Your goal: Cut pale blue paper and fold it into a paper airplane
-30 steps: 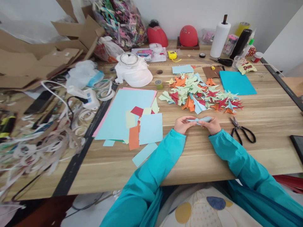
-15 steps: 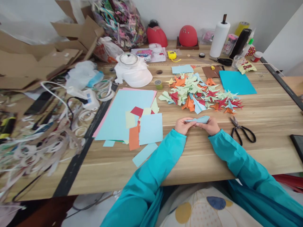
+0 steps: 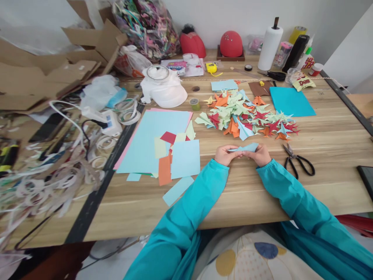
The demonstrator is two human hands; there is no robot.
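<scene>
A folded light-blue paper (image 3: 247, 147) is held between my two hands, just above the wooden table. My left hand (image 3: 225, 155) pinches its left end, and my right hand (image 3: 260, 156) grips the right end, with both thumbs on the near side. Beyond them lies a heap of folded paper figures (image 3: 233, 111) in green, orange, red and blue. Black-handled scissors (image 3: 297, 158) rest to the right of my right hand. On the left, a light-blue square sheet (image 3: 185, 159) and smaller coloured pieces overlap a stack of large paper sheets (image 3: 145, 144).
Rolls of ribbon (image 3: 35, 186), a power strip (image 3: 110, 122) and cardboard boxes (image 3: 46, 74) crowd the left side. A bright blue sheet (image 3: 293, 102) lies at the right rear. Along the wall stand a red pincushion (image 3: 231, 44), a white roll (image 3: 269, 48) and bottles.
</scene>
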